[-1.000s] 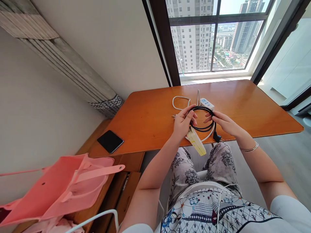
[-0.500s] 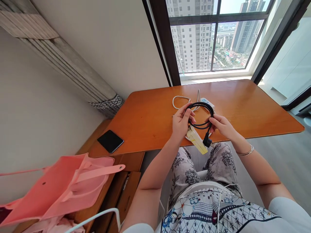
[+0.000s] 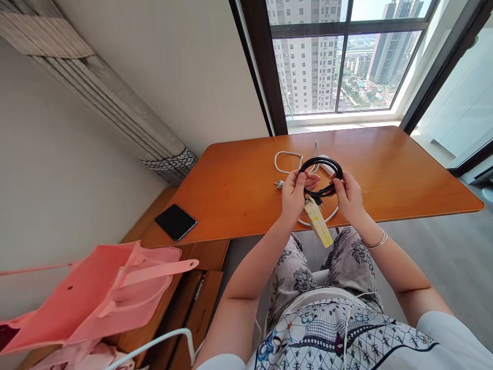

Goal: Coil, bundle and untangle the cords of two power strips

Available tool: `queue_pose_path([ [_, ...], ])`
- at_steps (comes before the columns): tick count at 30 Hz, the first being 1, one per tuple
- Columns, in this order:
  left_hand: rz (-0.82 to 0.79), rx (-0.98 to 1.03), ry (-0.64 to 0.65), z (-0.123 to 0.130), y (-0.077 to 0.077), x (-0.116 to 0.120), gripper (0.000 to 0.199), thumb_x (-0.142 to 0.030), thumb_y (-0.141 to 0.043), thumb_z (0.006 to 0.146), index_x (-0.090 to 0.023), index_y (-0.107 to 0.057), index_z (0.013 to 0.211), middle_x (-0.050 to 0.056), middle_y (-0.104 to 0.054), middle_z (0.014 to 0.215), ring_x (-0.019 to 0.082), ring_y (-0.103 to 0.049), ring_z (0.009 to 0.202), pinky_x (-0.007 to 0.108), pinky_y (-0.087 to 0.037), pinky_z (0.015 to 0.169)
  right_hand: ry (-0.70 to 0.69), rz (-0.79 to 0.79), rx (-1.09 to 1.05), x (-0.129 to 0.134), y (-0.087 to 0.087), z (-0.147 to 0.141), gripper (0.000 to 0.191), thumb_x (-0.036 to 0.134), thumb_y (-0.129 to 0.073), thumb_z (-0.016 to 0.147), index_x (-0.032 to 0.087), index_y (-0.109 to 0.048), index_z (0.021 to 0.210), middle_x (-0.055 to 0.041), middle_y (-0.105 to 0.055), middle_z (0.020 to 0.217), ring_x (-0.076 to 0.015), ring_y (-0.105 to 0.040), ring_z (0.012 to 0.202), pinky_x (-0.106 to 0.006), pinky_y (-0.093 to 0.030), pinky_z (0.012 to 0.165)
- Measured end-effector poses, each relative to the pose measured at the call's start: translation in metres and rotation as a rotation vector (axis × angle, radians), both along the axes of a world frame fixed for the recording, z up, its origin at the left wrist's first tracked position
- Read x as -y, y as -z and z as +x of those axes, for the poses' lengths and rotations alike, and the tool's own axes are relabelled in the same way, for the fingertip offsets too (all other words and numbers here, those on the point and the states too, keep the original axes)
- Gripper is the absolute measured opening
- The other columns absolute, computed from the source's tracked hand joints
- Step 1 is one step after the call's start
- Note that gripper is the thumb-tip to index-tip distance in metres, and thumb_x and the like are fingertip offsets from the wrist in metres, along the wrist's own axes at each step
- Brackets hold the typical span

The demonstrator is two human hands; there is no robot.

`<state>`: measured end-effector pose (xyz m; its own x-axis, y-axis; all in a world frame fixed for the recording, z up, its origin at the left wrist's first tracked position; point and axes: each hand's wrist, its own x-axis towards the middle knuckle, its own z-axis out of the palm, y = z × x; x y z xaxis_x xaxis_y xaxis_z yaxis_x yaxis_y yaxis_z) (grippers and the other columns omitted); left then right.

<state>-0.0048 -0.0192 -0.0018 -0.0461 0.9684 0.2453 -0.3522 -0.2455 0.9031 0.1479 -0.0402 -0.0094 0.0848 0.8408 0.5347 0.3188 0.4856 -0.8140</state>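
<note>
A black power cable (image 3: 325, 160) is held up in a round coil over the front part of the table. My left hand (image 3: 295, 192) grips the left side of the loops, thumb on top. On the opposite side, my right hand (image 3: 348, 195) pinches the loops between thumb and fingers. Below the coil a pale yellow, box-like piece (image 3: 319, 223) hangs at a slant past the table edge; whether it is joined to the cable I cannot tell. Behind the coil lies a white power strip (image 3: 327, 163), partly hidden, with its white cord (image 3: 288, 152) and plug (image 3: 279, 184).
The brown wooden table (image 3: 239, 180) stretches to the window. A black tablet or phone (image 3: 175, 222) lies at its left front corner. At the lower left is an open pink bag (image 3: 103, 293), with a white tube-like bar (image 3: 154, 343) in front of it.
My right hand has moved up and inward onto the coil. The black plug that hung below it is now drawn up near the loops. The coil sits slightly higher and more bunched.
</note>
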Motion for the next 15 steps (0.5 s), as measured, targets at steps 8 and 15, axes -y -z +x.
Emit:
queue_pose_path([
  [8, 0.023, -0.035, 0.076, 0.004, -0.001, 0.001, 0.052, -0.072, -0.066, 0.082, -0.022, -0.053, 0.088, 0.008, -0.08, 0.097, 0.027, -0.076, 0.105, 0.041, -0.058, 0.096, 0.093, 0.12, -0.183, 0.005, 0.018, -0.018, 0.034, 0.054, -0.04, 0.103, 0.024, -0.056, 0.1, -0.007, -0.065, 0.091, -0.0192, -0.064, 0.073, -0.035, -0.058, 0.061],
  [15, -0.036, -0.088, 0.162, 0.002, 0.0, 0.002, 0.059, -0.079, -0.061, 0.08, -0.022, -0.045, 0.086, 0.007, -0.079, 0.083, 0.027, -0.079, 0.09, 0.035, -0.063, 0.076, 0.138, 0.235, -0.19, 0.002, 0.025, -0.02, 0.032, 0.051, -0.041, 0.104, 0.024, -0.058, 0.099, -0.005, -0.064, 0.086, -0.0195, -0.063, 0.075, -0.035, -0.055, 0.064],
])
